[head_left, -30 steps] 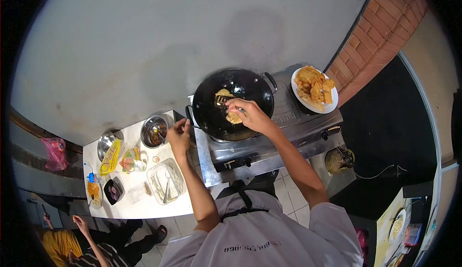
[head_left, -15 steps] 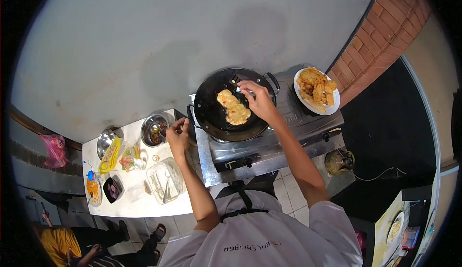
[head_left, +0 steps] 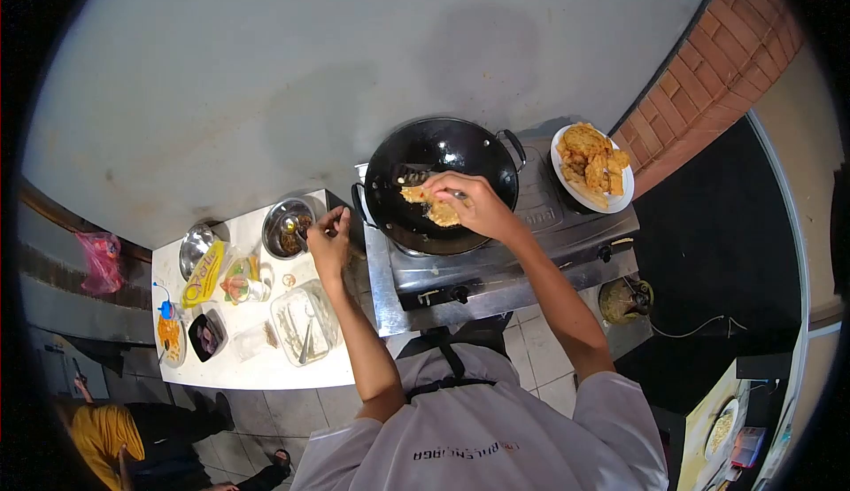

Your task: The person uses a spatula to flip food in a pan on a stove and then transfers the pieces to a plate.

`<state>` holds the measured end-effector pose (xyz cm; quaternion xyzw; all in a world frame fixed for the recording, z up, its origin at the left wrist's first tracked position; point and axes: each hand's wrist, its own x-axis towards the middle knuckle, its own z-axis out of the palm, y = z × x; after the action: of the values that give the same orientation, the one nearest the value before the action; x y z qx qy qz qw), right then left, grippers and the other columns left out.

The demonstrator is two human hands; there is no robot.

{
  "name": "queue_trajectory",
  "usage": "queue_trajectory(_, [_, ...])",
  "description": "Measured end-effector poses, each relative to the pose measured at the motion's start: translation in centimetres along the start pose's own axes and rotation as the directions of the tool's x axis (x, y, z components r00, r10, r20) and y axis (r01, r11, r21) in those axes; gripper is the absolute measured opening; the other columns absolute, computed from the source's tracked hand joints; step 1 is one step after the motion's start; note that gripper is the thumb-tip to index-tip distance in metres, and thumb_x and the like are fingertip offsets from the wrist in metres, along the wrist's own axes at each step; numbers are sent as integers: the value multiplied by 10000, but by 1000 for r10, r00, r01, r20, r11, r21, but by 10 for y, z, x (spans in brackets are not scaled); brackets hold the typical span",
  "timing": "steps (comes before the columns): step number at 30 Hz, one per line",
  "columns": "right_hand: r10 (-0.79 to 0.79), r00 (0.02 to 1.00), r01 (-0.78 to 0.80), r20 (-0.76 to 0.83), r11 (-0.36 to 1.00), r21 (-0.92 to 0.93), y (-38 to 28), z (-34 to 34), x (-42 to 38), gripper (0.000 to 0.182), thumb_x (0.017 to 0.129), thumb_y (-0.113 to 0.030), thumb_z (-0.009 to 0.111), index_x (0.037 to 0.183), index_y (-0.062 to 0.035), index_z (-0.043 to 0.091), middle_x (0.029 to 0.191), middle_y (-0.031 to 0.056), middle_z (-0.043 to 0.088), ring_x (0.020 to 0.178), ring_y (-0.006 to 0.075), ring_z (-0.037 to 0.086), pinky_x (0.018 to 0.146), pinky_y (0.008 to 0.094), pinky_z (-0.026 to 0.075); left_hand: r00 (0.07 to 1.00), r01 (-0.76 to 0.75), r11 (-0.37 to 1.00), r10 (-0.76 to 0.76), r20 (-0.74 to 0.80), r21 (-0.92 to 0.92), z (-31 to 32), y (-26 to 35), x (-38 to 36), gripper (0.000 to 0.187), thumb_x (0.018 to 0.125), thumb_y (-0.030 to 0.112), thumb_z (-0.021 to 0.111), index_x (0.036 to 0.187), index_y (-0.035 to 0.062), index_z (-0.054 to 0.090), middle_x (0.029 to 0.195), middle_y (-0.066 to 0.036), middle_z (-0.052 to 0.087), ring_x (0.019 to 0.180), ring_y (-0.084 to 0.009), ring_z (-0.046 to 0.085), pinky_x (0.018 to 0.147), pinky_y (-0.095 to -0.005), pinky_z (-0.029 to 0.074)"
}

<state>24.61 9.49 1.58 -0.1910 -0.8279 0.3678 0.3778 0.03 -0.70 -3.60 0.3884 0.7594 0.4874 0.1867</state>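
My right hand is closed on the handle of a slotted spatula over the black wok. The spatula's head is at the upper left end of a pale yellow battered fritter, which lies in the wok partly hidden under my hand. To the left, my left hand is held with curled fingers beside a steel bowl. That bowl has dark brown food and a spoon in it. Whether my left fingers grip the spoon's handle is hard to see.
A white plate of fried fritters stands right of the wok on the steel stove. The white table at left carries a clear tub, a yellow packet and another steel bowl. A person in yellow is at lower left.
My right hand has moved down over the fritter, and the spatula's head has come down and left to the fritter's upper end. My left hand stays by the bowl. The view has shifted slightly.
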Motion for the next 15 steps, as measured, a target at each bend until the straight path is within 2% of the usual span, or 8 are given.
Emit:
queue_trajectory(2, [33,998,-33,-45,999,14,-4,-6,-6,99,854,13,577,939,63,591,1008,138,655,908,240,643,802,325,506,1000,5,1000,-5,-11,11,-1,0,1,351,838,267,689,1012,-37,673,806,-105,667,738,-134,565,720,-287,450])
queue_trajectory(6, [39,999,-40,-26,998,-49,-10,-20,-16,96,857,13,575,934,67,593,1006,138,654,910,247,642,803,327,504,1000,7,1000,-7,-20,-25,0,-7,5,340,835,261,695,1008,-31,677,759,-62,636,706,-123,536,703,-280,443])
queue_trajectory(10, [75,997,-75,-8,997,-35,-15,-19,-21,101,861,14,566,941,69,592,999,141,652,915,254,637,811,324,498,1000,9,1000,-9,-3,-5,4,-10,6,341,837,260,694,1007,-35,676,752,-49,623,698,-117,523,699,-274,440])
queue_trajectory(12, [57,998,-56,6,998,-31,-13,-12,-21,105,857,25,557,945,74,589,983,151,648,906,272,631,808,326,492,994,-93,996,92,-52,-9,10,-14,8,271,818,213,695,980,-4,688,614,-26,533,577,-87,463,574,-253,423])
queue_trajectory(15, [9,999,-6,41,998,-67,0,-1,-23,103,847,38,553,937,77,586,965,155,643,893,292,625,797,336,490,990,-128,992,128,-60,-12,13,-15,8,276,815,214,697,979,-9,687,616,-28,536,582,-92,468,589,-256,430])
